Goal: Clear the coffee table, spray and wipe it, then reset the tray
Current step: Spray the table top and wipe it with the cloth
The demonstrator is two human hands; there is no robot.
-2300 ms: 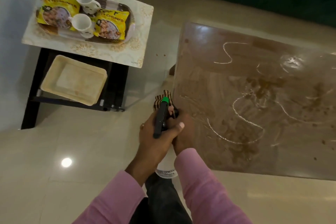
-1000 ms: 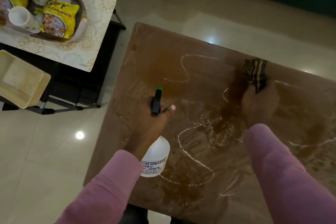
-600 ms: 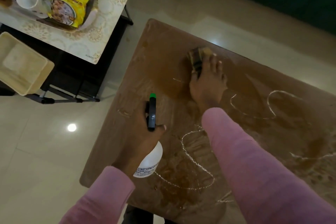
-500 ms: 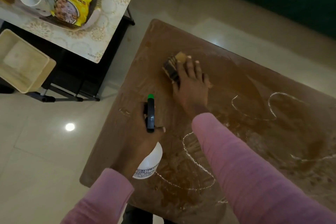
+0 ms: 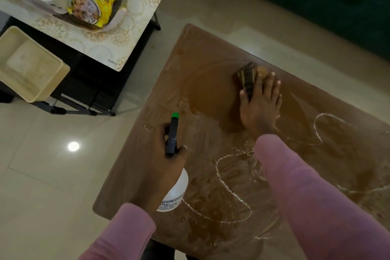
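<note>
The brown, glossy counter (image 5: 211, 74) is seen running long from seven to two o'clock, wet with white foamy loops. The unwiped loops lie at five o'clock from the right hand (image 5: 260, 107), which is nearer them and is pressed flat, fingers spread, on a soft striped cloth (image 5: 247, 79). The left hand (image 5: 166, 160) is closed round the smooth white spray bottle (image 5: 175, 194). At ten o'clock, the oval tray (image 5: 118, 17) is kept on a side table.
</note>
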